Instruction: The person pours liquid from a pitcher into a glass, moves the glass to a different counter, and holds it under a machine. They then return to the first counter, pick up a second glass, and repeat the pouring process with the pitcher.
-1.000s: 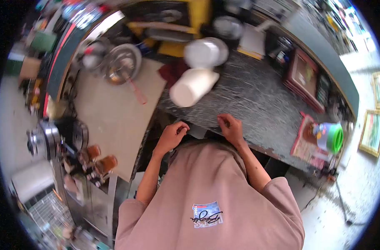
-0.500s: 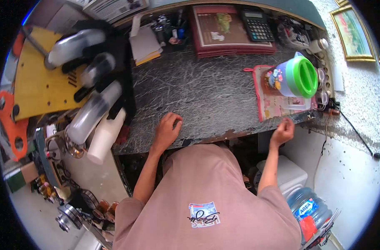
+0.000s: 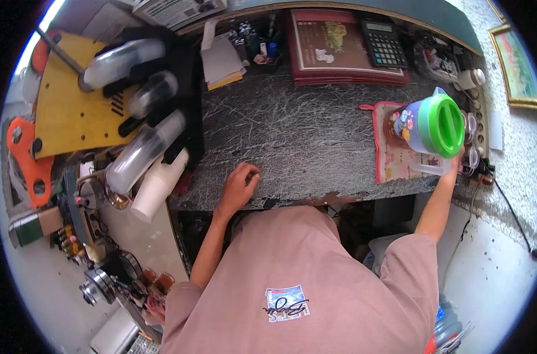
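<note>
My left hand [image 3: 240, 186] rests near the front edge of the dark scratched table [image 3: 280, 135], its fingers loosely curled and nothing visible in them. On the right, a pitcher [image 3: 427, 124] with a green lid and a flower pattern contains a reddish-brown liquid. It sits on a pink-edged cloth [image 3: 383, 162]. My right hand [image 3: 455, 162] reaches to the near right side of the pitcher, by a translucent part below the lid. Its fingers are hidden behind the pitcher, so I cannot see whether they grip it.
Cup stacks [image 3: 145, 156] lie in a dark rack on the left, next to a yellow board [image 3: 74, 106]. At the back are papers [image 3: 221, 62], dark red folders [image 3: 310, 50] and a calculator [image 3: 384, 44]. Small jars [image 3: 472, 78] and a cable line the right wall.
My right hand has moved from the table's front edge up and right to the pitcher. The left hand stays in place. The view has shifted slightly.
</note>
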Demonstrator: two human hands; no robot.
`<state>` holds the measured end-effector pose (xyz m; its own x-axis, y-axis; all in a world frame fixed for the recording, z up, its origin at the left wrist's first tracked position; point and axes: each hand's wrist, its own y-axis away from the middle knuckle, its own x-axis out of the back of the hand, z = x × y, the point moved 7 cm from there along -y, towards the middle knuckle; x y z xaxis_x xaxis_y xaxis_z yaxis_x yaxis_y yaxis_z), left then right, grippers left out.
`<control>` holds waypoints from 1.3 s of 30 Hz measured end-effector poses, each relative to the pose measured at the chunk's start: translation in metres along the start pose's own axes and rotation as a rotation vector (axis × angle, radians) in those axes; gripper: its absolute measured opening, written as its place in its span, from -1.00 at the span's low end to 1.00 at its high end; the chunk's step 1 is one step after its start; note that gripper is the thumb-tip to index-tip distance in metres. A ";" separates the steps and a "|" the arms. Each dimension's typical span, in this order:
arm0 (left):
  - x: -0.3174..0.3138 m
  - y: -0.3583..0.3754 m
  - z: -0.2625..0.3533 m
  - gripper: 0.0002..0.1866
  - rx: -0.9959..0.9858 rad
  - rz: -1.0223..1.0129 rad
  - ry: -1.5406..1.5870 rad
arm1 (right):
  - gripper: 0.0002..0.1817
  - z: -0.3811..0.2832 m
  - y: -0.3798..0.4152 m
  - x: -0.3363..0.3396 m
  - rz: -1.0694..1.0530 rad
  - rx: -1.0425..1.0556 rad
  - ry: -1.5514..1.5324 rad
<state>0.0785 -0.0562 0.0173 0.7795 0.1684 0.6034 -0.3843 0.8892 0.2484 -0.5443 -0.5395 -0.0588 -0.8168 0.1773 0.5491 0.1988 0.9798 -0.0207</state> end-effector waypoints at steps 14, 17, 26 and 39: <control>0.009 0.019 -0.016 -0.83 -0.006 -0.051 0.105 | -0.65 -0.137 0.244 0.064 0.394 0.033 -0.010; 0.002 0.018 -0.017 -0.83 -0.058 -0.106 0.184 | -0.65 -0.132 0.322 0.067 0.376 -0.085 -0.267; -0.037 0.031 0.041 -0.28 -0.246 -0.485 0.435 | -0.51 -0.176 0.497 -0.119 -0.299 -0.662 -1.194; 0.021 0.029 0.010 0.07 -0.264 0.121 0.537 | -0.31 -0.301 0.584 -0.318 -1.029 -1.177 -1.478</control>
<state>0.0788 -0.0311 0.0447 0.9048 0.4048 0.1324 -0.4037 0.9142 -0.0358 -0.0055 -0.0510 0.0055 -0.4248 0.2537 -0.8690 -0.7935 0.3576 0.4923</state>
